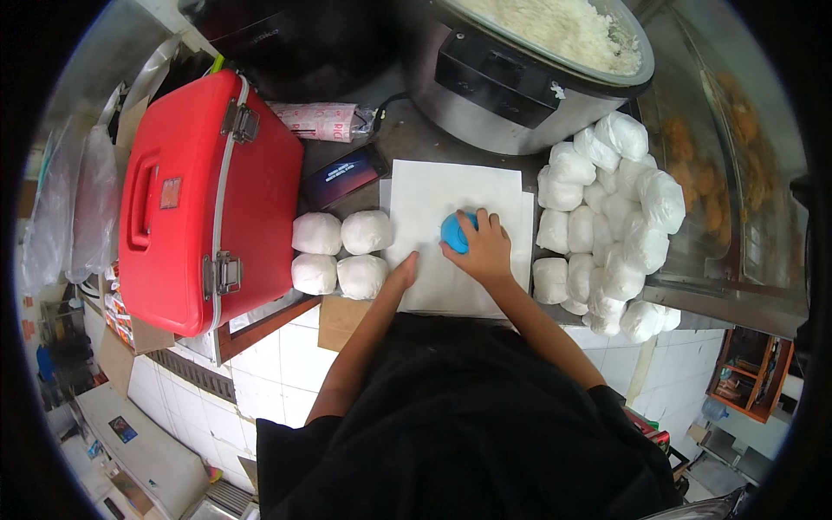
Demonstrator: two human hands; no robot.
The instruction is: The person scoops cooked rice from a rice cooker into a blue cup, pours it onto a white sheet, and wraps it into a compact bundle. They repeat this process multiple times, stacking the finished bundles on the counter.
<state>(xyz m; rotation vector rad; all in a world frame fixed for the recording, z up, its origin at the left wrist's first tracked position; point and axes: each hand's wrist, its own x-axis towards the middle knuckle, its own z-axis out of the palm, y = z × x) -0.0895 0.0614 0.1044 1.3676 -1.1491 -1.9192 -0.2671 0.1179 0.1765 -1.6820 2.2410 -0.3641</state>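
My right hand point(487, 247) grips a round blue cup point(455, 233), which looks upside down on a stack of white paper sheets point(448, 188). Its thumb and fingers wrap around the cup's side. Whether anything is under the cup is hidden. My left hand point(408, 270) rests by the left part of the sheets, seen edge-on, with most of its fingers out of sight. Just left of the paper sit several rounded white wrapped bundles point(365, 232) in two rows. A larger pile of similar white bundles point(591, 231) is heaped to the right.
A large steel rice cooker point(520, 120) full of cooked rice point(565, 32) stands at the back. A red cooler box point(214, 201) is on the left, near a phone point(344, 174) and a pink printed plastic packet point(318, 121). On the right, a glass case point(734, 247) contains fried food.
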